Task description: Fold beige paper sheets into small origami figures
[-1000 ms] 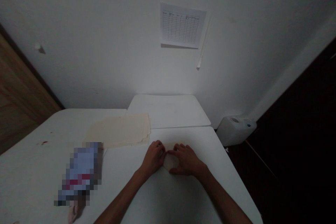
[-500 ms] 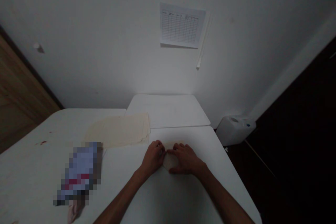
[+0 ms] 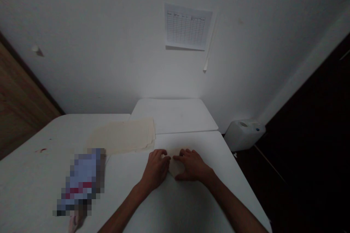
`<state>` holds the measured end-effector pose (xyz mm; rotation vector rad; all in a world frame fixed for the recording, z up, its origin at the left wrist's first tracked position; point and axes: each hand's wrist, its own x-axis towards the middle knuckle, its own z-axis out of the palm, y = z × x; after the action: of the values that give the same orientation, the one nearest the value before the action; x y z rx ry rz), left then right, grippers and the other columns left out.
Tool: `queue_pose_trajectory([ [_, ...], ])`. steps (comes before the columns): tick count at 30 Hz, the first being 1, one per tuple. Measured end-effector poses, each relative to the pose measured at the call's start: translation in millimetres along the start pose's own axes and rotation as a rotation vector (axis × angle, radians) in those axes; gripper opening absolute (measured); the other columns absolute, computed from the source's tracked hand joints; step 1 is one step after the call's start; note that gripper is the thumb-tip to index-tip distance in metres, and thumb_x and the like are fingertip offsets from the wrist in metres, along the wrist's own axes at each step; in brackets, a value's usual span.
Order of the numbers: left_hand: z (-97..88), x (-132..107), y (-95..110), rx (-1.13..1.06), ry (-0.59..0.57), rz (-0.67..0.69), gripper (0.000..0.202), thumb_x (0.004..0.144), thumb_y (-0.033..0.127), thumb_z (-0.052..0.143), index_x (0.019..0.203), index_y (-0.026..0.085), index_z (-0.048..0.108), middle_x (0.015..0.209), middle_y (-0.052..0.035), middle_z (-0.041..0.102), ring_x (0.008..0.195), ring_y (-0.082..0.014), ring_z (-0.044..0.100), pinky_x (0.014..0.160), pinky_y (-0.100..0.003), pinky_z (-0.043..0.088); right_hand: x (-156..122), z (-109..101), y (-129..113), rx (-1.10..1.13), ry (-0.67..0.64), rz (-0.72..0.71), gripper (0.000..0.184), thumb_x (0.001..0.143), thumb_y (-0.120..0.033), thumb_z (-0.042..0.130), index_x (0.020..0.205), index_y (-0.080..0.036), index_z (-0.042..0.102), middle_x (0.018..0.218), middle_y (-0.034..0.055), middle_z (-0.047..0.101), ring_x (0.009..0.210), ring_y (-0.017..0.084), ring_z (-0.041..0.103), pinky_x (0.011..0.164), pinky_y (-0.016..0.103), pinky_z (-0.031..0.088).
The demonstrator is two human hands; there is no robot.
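Both my hands rest on a small pale folded piece of paper or cloth (image 3: 174, 164) on the white table (image 3: 175, 204). My left hand (image 3: 155, 169) lies on its left part with the fingers curled down. My right hand (image 3: 191, 165) presses on its right part, fingertips meeting the left hand's at the top edge. Most of the piece is hidden under my hands.
A stack of cream sheets (image 3: 123, 136) lies farther back on the left. A blurred-out object (image 3: 80, 182) sits at the near left. A second white table (image 3: 175, 114) stands against the wall. A white canister (image 3: 243, 133) is on the floor at right. The table's right edge is close.
My left hand has slid slightly down and left on the piece; the view has shifted a little. My right hand has barely moved.
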<state>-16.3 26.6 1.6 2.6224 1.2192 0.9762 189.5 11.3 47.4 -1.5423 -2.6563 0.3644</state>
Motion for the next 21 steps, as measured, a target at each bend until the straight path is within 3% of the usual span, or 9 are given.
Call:
queue_pose_trajectory([
  [4,-9.7,-25.2,7.4,0.001,-0.172,0.162,0.034,0.082,0.009,0.045,0.106,0.022,0.065,0.088,-0.0079,0.055,0.085,-0.0230,0.050,0.076,-0.038,0.044,0.1,1.3,0.7,0.007,0.000,-0.002,0.080,0.064,-0.063,0.071,0.133,-0.029,0.049,0.119,0.0091,0.056,0.107,0.031,0.051,0.092,0.044,0.036],
  [8,-14.9,-36.1,16.9,0.021,-0.312,0.182,0.034,0.081,0.010,0.046,0.107,0.024,0.064,0.086,-0.0065,0.056,0.083,-0.0230,0.050,0.073,-0.036,0.043,0.2,0.8,0.6,0.009,0.007,-0.003,0.078,0.066,-0.063,0.070,0.133,-0.029,0.049,0.117,0.0089,0.056,0.107,0.030,0.051,0.092,0.043,0.036],
  [15,-15.1,-33.8,19.5,0.037,-0.368,0.179,0.040,0.078,0.011,0.049,0.112,0.028,0.062,0.085,-0.0053,0.057,0.082,-0.0234,0.051,0.073,-0.036,0.043,-0.7,-0.1,0.1,0.027,0.029,-0.011,0.079,0.069,-0.072,0.062,0.133,-0.027,0.051,0.116,0.0100,0.057,0.105,0.030,0.052,0.091,0.043,0.037],
  [21,-9.1,-38.2,19.6,0.096,-0.381,0.167,0.039,0.079,0.012,0.051,0.112,0.028,0.063,0.077,-0.0044,0.058,0.077,-0.0236,0.052,0.074,-0.039,0.044,0.0,1.7,0.5,0.014,0.017,-0.001,0.079,0.068,-0.071,0.064,0.132,-0.027,0.051,0.117,0.0099,0.057,0.107,0.031,0.051,0.092,0.044,0.037],
])
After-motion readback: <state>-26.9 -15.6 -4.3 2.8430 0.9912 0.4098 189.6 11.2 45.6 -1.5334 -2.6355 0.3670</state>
